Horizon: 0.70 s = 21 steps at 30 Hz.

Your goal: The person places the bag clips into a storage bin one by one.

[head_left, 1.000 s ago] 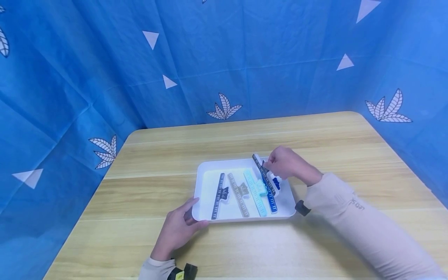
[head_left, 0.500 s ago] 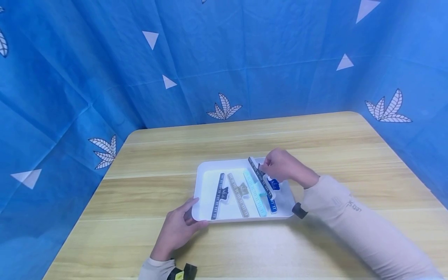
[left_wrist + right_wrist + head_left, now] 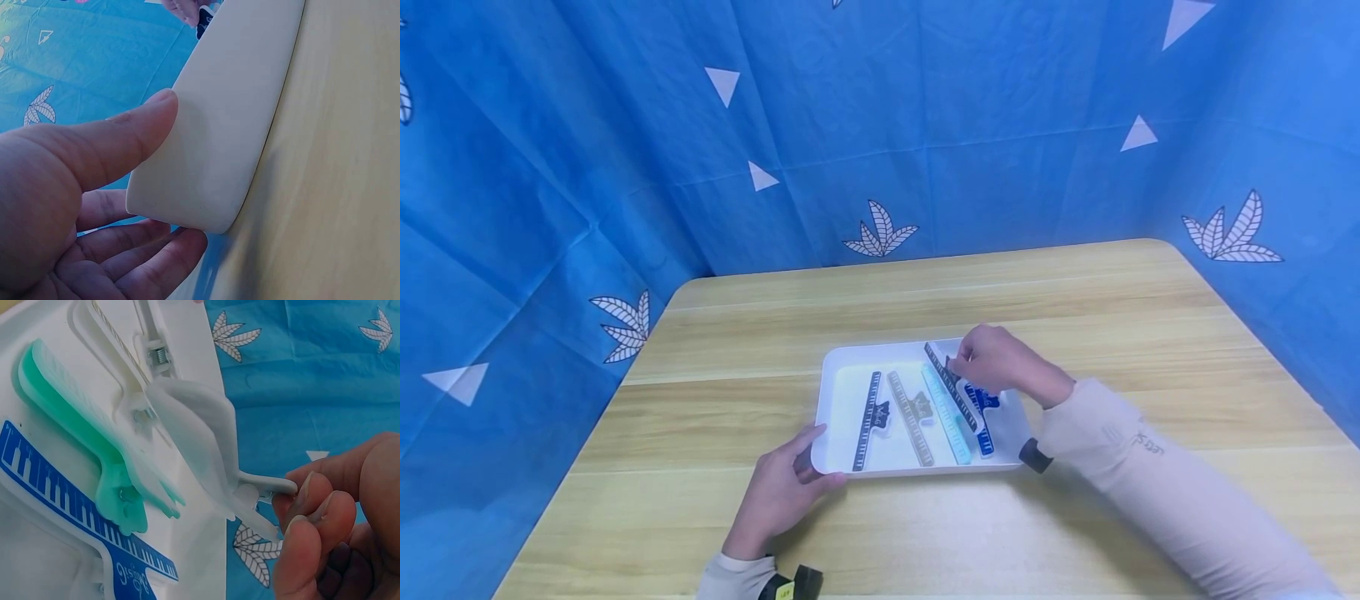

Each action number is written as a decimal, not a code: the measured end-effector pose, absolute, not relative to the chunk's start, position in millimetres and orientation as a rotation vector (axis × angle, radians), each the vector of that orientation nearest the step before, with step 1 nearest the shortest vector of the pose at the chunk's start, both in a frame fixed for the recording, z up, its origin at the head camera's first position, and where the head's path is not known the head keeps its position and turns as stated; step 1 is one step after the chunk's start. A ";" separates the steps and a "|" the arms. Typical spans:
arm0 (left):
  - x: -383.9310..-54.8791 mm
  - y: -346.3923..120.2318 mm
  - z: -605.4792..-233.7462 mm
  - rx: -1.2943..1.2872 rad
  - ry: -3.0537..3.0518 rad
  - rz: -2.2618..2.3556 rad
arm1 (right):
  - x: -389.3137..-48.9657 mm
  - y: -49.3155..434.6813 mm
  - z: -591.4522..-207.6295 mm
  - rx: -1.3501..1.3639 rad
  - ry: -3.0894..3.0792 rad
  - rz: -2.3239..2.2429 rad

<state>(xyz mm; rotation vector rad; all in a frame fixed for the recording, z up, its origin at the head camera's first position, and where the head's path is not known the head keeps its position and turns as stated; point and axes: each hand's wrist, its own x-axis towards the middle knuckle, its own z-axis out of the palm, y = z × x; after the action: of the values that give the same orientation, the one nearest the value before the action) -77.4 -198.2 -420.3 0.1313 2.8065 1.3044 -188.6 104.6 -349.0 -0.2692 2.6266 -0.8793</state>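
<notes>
My right hand [image 3: 996,362] pinches the handle of a music clip with a black-and-white piano-key bar [image 3: 955,392]. The clip slants over the right part of a white tray [image 3: 841,396], overlapping a turquoise clip [image 3: 953,437] and a blue clip [image 3: 987,442]. Seen from the right wrist, the held clip [image 3: 200,425] shows its pale edge, its two bars parted at the tip. My left hand [image 3: 778,492] holds the tray's near left corner, thumb on the front wall [image 3: 212,119] and fingers around the corner. A grey-beige clip [image 3: 912,421] and another black clip [image 3: 867,425] lie further left.
The tray sits on a wooden table [image 3: 760,333]. Behind the table hangs a blue patterned cloth [image 3: 1000,125]. Black wrist camera mounts [image 3: 1036,455] show near both sleeves, the right one close to the tray's near right corner.
My right hand has moved left and slightly toward me, carrying the black-and-white clip from above the blue clip across the turquoise one. My left hand has stayed at the corner.
</notes>
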 end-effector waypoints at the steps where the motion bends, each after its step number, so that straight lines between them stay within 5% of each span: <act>1: -77.5 -198.3 -420.4 0.131 2.806 1.305 | -188.4 104.0 -349.4 -0.269 2.625 -0.879; 21: -77.2 -197.5 -419.6 0.115 2.800 1.306 | -190.5 94.1 -359.3 -0.242 2.603 -0.825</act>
<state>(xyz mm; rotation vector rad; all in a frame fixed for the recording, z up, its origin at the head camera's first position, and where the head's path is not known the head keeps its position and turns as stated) -77.2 -197.5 -419.6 0.1155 2.7999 1.3058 -190.5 94.1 -359.3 -0.2422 2.6030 -0.8249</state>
